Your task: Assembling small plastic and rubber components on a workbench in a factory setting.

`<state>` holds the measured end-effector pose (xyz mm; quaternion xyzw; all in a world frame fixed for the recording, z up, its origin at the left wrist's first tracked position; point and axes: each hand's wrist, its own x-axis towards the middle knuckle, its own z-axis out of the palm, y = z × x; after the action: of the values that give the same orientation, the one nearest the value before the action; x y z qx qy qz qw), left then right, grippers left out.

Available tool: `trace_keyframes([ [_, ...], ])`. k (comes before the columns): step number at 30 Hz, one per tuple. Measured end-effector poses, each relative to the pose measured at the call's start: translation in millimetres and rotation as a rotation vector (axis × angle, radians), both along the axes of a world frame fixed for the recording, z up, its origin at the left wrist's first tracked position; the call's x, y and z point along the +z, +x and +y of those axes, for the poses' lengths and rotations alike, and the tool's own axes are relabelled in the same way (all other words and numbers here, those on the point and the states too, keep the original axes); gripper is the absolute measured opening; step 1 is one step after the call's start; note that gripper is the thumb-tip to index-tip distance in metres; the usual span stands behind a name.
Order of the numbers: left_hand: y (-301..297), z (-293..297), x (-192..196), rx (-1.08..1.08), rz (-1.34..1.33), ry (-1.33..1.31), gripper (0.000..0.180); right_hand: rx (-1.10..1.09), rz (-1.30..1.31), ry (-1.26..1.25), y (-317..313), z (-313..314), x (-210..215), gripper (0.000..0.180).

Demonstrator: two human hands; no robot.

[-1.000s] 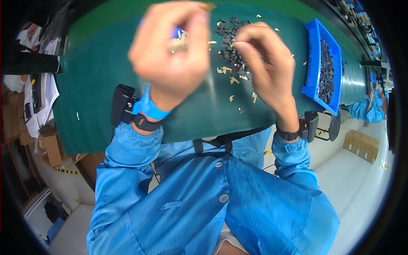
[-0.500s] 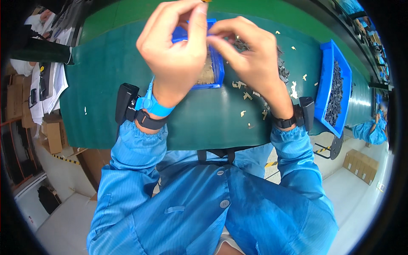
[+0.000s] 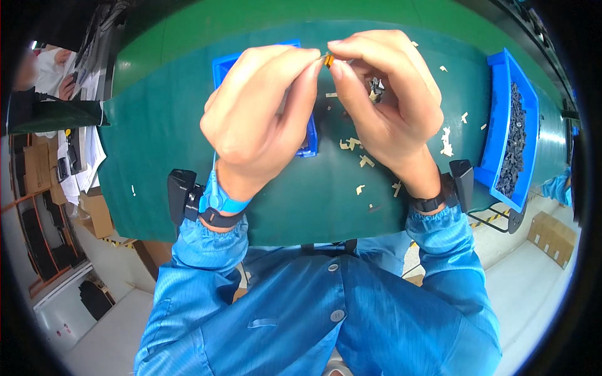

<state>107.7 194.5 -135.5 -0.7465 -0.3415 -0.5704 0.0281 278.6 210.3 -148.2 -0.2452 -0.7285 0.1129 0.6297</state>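
Up above the table my two hands meet at their fingertips. My right hand (image 3: 401, 94) pinches a small orange piece (image 3: 328, 61) between thumb and forefinger. Against its left side, the thumb and forefinger of my left hand (image 3: 260, 106) are pressed together; what they grip, if anything, is too small to make out. A blue bin (image 3: 309, 141) stands behind my left hand, which hides most of it. Small dark and grey pieces (image 3: 376, 89) show through the gap in my right hand. Scattered pale, odd-shaped bits (image 3: 366, 161) lie on the green table (image 3: 301, 207) below.
At the right edge a long blue bin (image 3: 488, 125) holds many small black parts (image 3: 513, 144). Papers (image 3: 94, 153) and cardboard boxes (image 3: 94, 213) are at the left. Another person's hand (image 3: 66, 86) holds a dark object at the far left.
My hands have shifted slightly right, and the fingertips have come together around the orange piece. It was higher, by my left fingertips, before. The whole view has tilted a little.
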Motion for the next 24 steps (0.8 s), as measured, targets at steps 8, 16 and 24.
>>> trace_keyframes([
  [8, 0, -1, 0, -0.028, -0.008, -0.001, 0.021, -0.011, -0.054, 0.088, 4, 3, 0, 0.026],
  [16, -1, -13, 4, -0.265, -0.373, -0.334, 0.018, 0.027, -0.039, 0.063, 3, 3, 3, 0.023],
  [24, -7, -14, 2, -0.456, -0.343, -0.43, 0.016, 0.081, 0.036, -0.007, 3, 1, -2, 0.022],
])
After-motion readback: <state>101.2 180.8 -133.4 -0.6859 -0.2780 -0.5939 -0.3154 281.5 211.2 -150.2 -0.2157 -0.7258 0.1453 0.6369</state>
